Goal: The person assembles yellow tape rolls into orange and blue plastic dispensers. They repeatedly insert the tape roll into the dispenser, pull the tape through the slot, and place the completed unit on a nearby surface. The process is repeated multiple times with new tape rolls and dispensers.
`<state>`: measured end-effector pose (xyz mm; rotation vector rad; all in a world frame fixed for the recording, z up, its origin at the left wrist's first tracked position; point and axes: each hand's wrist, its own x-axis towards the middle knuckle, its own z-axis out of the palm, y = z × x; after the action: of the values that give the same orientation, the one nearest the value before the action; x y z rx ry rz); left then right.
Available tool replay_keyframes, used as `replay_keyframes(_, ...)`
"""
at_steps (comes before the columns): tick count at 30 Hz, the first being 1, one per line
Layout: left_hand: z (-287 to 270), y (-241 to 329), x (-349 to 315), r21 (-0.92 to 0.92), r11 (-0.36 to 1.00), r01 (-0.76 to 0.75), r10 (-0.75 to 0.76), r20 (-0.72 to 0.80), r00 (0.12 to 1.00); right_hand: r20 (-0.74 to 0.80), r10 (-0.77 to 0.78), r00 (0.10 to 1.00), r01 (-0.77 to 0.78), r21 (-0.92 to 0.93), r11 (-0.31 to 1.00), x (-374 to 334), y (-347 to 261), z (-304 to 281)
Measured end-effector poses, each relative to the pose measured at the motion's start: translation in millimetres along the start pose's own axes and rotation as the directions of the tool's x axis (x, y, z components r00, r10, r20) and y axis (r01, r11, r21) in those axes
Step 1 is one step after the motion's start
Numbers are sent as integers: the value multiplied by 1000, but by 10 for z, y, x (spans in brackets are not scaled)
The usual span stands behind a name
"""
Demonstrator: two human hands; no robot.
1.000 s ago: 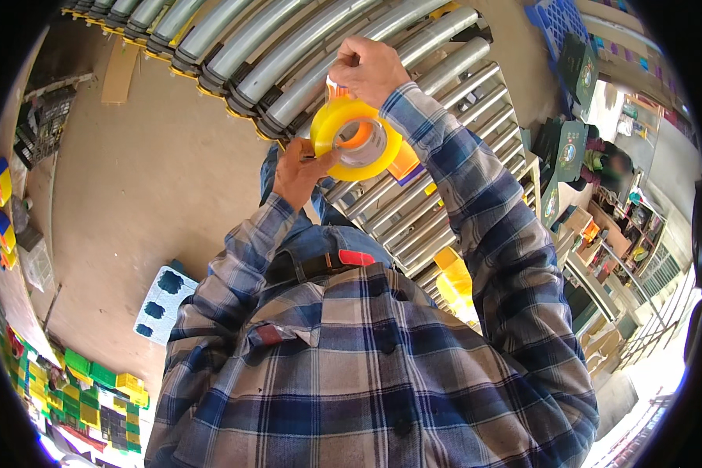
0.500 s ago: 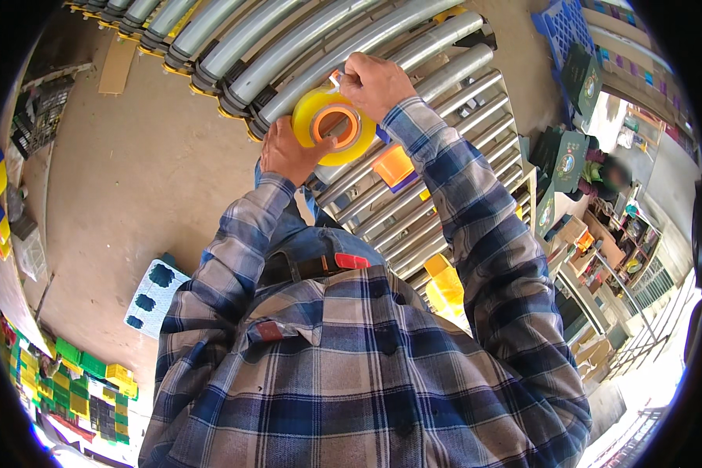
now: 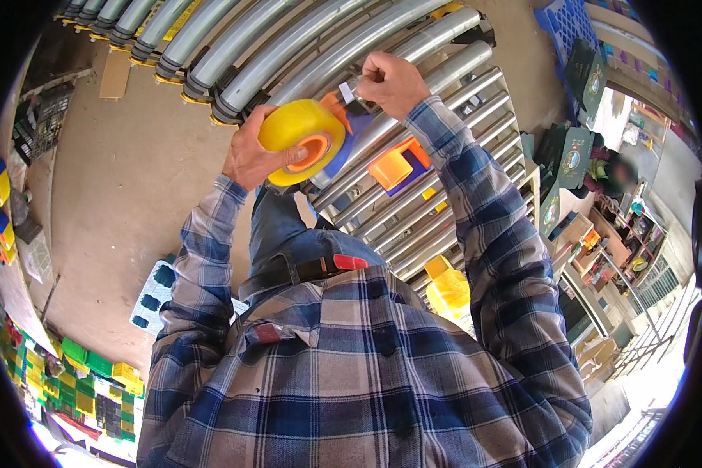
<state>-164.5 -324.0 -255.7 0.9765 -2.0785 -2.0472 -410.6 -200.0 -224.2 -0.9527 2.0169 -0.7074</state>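
My left hand (image 3: 251, 152) holds a wide roll of yellow packing tape (image 3: 298, 129) with an orange core. Its thumb lies over the core, and its fingers are wrapped behind the roll. To the right of the roll, my right hand (image 3: 394, 84) is closed in a pinch on what looks like the tape's clear free end (image 3: 356, 100). A small white patch shows on that strip. Orange and blue parts (image 3: 349, 142) show behind the roll; their shape is partly hidden. An orange and blue piece (image 3: 394, 165) rests on the rollers below my right hand.
A conveyor of metal rollers (image 3: 331, 58) curves across the front. A light blue, dark-holed piece (image 3: 154, 296) lies on the floor at left. A yellow object (image 3: 447, 290) is beside my right arm. Dark green boxes (image 3: 573, 160) and a person (image 3: 618, 173) are at far right.
The tape roll has moved left and tilted so its yellow outer face shows. My right hand has shifted slightly right, widening the gap between my hands. More clear strip shows between them.
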Motion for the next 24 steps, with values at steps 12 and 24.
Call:
replay_keyframes(12,-490,1103,-511,334,942,-32,-5,109,994,-112,177,978,-115,415,902,-959,-116,-13)
replay_keyframes(24,-455,1482,-880,382,922,-55,-13,174,985,-109,262,959,-167,530,832,-1570,-143,288)
